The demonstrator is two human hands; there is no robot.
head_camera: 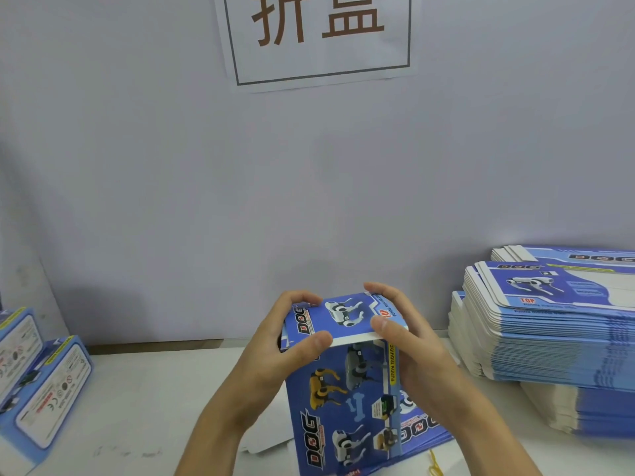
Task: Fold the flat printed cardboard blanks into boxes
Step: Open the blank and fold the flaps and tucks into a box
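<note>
Two hands clasp one upright box: the left hand (275, 341) and the right hand (409, 341) curl round its top lid flap (347, 316), thumbs on the near edge. The blue dog-print box (343, 400) stands long axis vertical between them on the white table (137, 389), flat blanks (549, 338) stacked rightward.

Box (347, 400) bottom cut off below; stack (549, 334) cropped at right; fine print on left boxes (44, 389) blurred, unreadable.
</note>
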